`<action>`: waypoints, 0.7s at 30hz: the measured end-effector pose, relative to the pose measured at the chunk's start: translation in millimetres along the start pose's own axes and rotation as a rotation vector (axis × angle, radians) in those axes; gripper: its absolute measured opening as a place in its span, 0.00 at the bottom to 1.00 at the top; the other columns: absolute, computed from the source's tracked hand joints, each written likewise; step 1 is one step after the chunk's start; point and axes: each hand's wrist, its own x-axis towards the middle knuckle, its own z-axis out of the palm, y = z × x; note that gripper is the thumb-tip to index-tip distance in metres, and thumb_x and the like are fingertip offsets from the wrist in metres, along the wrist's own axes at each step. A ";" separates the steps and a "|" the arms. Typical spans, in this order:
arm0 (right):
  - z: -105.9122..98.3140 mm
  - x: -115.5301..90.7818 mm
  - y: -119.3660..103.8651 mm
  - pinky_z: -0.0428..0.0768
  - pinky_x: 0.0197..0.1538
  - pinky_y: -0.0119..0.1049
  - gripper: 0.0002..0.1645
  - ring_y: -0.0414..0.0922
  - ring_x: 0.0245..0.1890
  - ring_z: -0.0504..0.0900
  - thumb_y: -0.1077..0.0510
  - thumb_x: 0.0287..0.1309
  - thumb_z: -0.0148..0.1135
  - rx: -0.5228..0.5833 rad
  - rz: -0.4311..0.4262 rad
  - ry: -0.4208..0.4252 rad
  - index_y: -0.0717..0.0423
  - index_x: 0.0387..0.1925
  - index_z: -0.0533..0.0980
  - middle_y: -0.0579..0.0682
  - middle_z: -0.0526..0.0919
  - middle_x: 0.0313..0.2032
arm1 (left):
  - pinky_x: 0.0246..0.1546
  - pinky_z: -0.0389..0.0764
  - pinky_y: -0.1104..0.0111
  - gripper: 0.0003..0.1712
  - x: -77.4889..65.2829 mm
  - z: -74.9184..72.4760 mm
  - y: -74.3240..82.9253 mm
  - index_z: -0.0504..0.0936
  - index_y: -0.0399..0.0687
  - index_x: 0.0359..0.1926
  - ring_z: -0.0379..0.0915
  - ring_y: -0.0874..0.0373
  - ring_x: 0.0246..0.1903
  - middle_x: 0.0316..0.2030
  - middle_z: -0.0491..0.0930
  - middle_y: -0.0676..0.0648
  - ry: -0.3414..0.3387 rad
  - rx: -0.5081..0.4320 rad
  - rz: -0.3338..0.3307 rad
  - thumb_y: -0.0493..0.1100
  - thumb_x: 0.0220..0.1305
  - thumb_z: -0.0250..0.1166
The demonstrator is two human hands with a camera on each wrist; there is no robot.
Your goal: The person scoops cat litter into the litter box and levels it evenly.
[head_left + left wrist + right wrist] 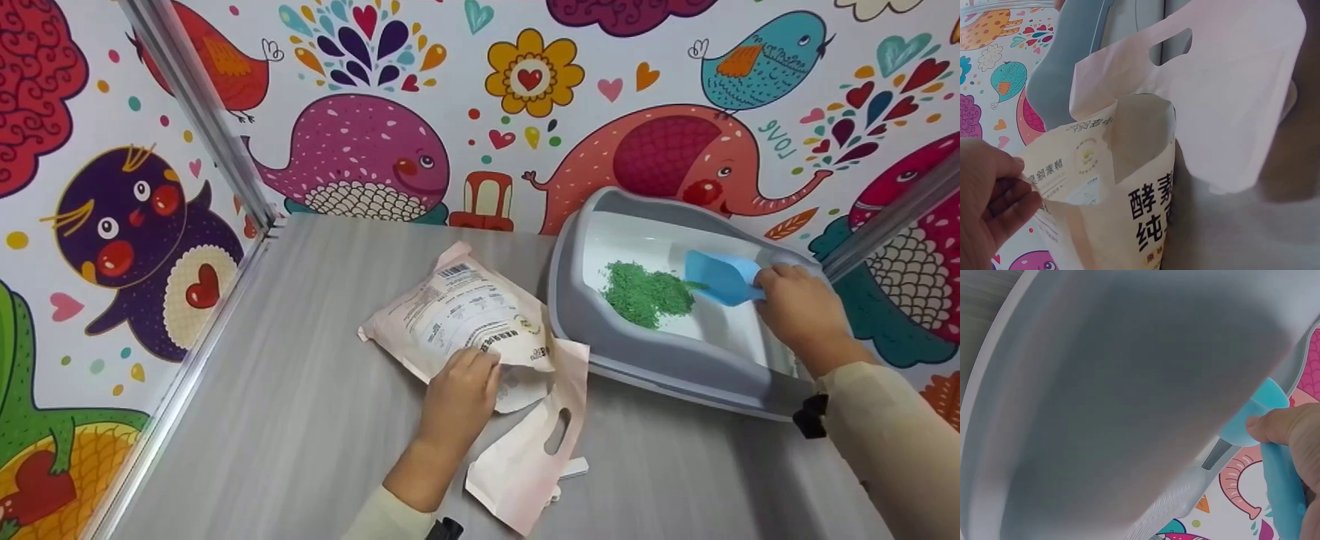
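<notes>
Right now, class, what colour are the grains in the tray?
The grains are green, shown best in the head view, inside the tray.

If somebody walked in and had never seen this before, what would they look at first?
Probably the bright green heap in the grey-and-white tray, with the blue scoop in the right hand just beside it. Next might come the big cartoon elephant and purple whale on the wall behind. Left of the tray, the left hand pinches the edge of an opened pale pink bag.
</notes>
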 end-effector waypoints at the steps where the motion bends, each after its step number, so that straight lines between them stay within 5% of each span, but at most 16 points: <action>1: 0.0 -0.3 0.1 0.67 0.56 0.69 0.22 0.64 0.51 0.69 0.65 0.53 0.66 0.002 0.002 0.003 0.64 0.50 0.73 0.65 0.74 0.49 | 0.38 0.82 0.67 0.04 0.1 -0.1 0.0 0.83 0.46 0.34 0.79 0.57 0.37 0.33 0.82 0.50 -0.002 -0.002 0.000 0.39 0.57 0.68; 21: 2.9 -9.9 -0.8 0.63 0.59 0.70 0.20 0.64 0.50 0.68 0.63 0.56 0.65 0.043 0.021 -0.001 0.64 0.50 0.72 0.65 0.73 0.48 | 0.38 0.82 0.68 0.04 -1.4 -0.9 0.5 0.84 0.45 0.35 0.79 0.57 0.37 0.33 0.82 0.50 0.005 0.012 0.003 0.39 0.57 0.68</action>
